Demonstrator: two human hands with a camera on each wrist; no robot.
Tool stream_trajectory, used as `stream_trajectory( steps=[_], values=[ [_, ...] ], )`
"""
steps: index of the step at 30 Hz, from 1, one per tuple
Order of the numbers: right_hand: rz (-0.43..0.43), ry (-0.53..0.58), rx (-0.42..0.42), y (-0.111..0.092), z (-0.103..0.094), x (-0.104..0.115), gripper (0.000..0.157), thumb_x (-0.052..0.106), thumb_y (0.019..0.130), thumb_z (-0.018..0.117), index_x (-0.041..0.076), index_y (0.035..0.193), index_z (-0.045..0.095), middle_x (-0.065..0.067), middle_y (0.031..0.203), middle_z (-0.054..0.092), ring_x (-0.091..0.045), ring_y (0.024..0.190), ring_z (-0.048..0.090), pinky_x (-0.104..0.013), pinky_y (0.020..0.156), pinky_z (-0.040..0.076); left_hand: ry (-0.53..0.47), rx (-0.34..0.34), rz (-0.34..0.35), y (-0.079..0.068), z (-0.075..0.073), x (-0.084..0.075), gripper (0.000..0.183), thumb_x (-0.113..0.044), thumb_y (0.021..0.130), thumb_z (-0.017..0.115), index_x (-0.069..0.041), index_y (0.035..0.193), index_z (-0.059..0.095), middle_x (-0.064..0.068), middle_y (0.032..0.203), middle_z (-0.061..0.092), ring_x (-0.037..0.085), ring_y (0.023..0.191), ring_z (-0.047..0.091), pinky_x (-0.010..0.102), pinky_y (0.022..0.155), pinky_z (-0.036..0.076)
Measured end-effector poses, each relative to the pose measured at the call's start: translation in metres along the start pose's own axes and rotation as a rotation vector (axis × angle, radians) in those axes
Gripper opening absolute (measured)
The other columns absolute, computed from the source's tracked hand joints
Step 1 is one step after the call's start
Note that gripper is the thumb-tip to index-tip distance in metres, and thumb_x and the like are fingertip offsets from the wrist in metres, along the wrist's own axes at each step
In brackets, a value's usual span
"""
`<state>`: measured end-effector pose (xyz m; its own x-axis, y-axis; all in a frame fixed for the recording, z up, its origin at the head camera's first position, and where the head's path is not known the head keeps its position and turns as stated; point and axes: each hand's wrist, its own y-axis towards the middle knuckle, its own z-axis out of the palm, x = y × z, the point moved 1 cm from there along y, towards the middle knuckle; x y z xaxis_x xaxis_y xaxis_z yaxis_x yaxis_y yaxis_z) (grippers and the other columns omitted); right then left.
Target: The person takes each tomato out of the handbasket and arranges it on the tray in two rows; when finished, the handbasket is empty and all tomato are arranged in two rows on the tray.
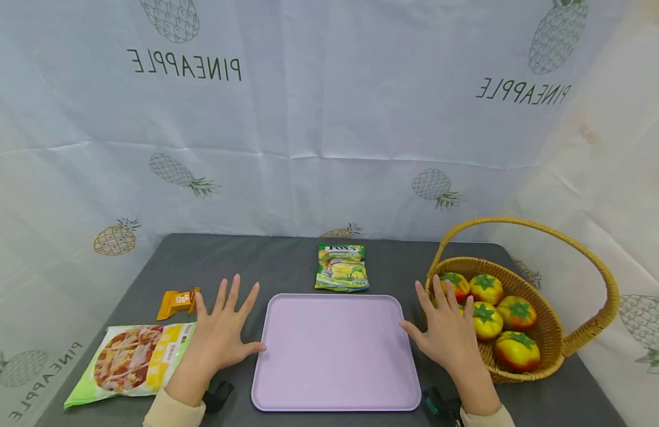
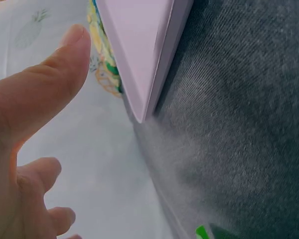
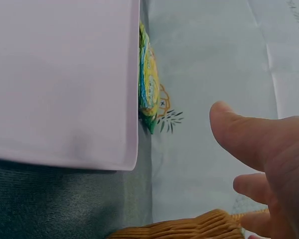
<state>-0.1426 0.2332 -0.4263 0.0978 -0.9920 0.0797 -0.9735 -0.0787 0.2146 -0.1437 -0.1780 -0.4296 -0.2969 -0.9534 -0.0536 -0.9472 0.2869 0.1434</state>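
Observation:
Both hands are spread with straight fingers and hold nothing. My left hand (image 1: 220, 332) is between the food bag (image 1: 132, 362) and the lilac tray (image 1: 335, 353), its thumb over the tray's left edge in the head view. My right hand (image 1: 447, 332) overlaps the tray's right side and the wicker basket (image 1: 545, 296), hiding part of the fruit inside. Several yellow-red toy fruits with green leafy tops, such as this persimmon-like fruit (image 1: 518, 351), fill the basket. In the wrist views, the left thumb (image 2: 65, 64) and right thumb (image 3: 239, 132) stand apart from the tray.
A green and yellow FOX'S candy packet (image 1: 342, 270) lies behind the tray. An orange wrapped snack (image 1: 177, 303) is at the left, just behind the food bag. The basket's tall handle (image 1: 591, 261) arches up at the right. A pineapple-print curtain (image 1: 329, 118) hangs behind the dark table (image 1: 244, 255).

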Motion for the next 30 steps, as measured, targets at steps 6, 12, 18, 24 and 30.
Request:
stream_trajectory(
  steps=[6, 12, 18, 24, 30],
  values=[
    [0.0, 0.05, 0.006, 0.005, 0.002, -0.006, 0.086, 0.06, 0.082, 0.06, 0.013, 0.148, 0.034, -0.024, 0.154, 0.023, -0.045, 0.14, 0.021, -0.073, 0.106, 0.01, -0.014, 0.028, 0.029, -0.003, 0.011, -0.002, 0.114, -0.068, 0.062, 0.073, -0.018, 0.152, 0.023, 0.023, 0.156, 0.014, 0.044, 0.142, 0.018, 0.075, 0.102, 0.014],
    [0.07, 0.266, -0.006, -0.001, -0.01, -0.026, 0.081, 0.054, 0.09, 0.053, -0.002, 0.145, 0.033, -0.03, 0.149, 0.028, -0.051, 0.133, 0.029, -0.07, 0.101, 0.026, -0.176, 0.002, 0.145, -0.008, 0.025, -0.006, 0.096, -0.056, 0.073, 0.071, -0.014, 0.149, 0.031, 0.023, 0.153, 0.025, 0.039, 0.138, 0.031, 0.068, 0.101, 0.031],
    [0.16, 0.368, 0.061, -0.008, -0.016, -0.043, 0.075, 0.047, 0.094, 0.052, -0.008, 0.142, 0.034, -0.033, 0.143, 0.036, -0.052, 0.127, 0.036, -0.065, 0.103, 0.03, -0.402, 0.01, 0.193, -0.011, 0.039, -0.008, 0.074, -0.043, 0.083, 0.069, -0.01, 0.143, 0.042, 0.022, 0.149, 0.036, 0.038, 0.131, 0.043, 0.057, 0.098, 0.042],
    [0.216, 0.369, 0.087, -0.011, -0.013, -0.047, 0.071, 0.039, 0.093, 0.057, -0.01, 0.139, 0.037, -0.036, 0.136, 0.042, -0.053, 0.121, 0.042, -0.064, 0.101, 0.034, -0.545, 0.008, 0.186, -0.013, 0.054, -0.008, 0.067, -0.037, 0.086, 0.067, -0.007, 0.141, 0.045, 0.02, 0.146, 0.041, 0.037, 0.129, 0.046, 0.055, 0.097, 0.044],
    [0.241, 0.366, 0.106, -0.012, -0.009, -0.048, 0.068, 0.031, 0.089, 0.064, -0.012, 0.136, 0.04, -0.036, 0.133, 0.046, -0.053, 0.119, 0.044, -0.063, 0.099, 0.037, -0.603, -0.154, 0.21, -0.016, 0.068, -0.005, 0.061, -0.025, 0.083, 0.072, -0.004, 0.136, 0.051, 0.016, 0.142, 0.048, 0.029, 0.128, 0.048, 0.024, 0.102, 0.043]
  ],
)
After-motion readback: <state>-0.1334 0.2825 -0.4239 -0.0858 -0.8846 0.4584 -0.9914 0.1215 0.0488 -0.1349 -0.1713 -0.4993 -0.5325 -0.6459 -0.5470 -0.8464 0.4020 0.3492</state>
